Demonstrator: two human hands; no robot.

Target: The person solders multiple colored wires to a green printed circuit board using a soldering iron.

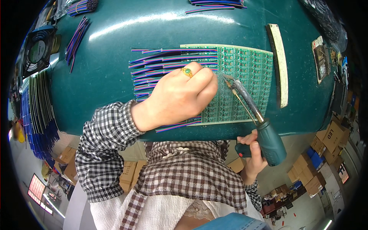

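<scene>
My left hand (180, 94), with a green-stoned ring, is closed over the middle of a green circuit board panel (245, 84). Its fingertips are hidden beneath the knuckles, so what they pinch does not show. Flat multicoloured ribbon wires (153, 73) lie in rows across the panel's left part and stick out past its left edge. In my right hand (253, 155) is the grip of a dark green soldering gun (270, 143). Its metal barrel slants up and left, with a thin feed tube alongside, and the tip sits just right of my left fingers, over the panel.
A pale strip (280, 65) lies right of the panel. Wire bundles (76, 44) rest at the upper left, with more (216, 4) at the far edge. A black fan (38, 51) and hanging wires (38, 115) are at the left. Cardboard boxes (306, 172) stand beyond the table.
</scene>
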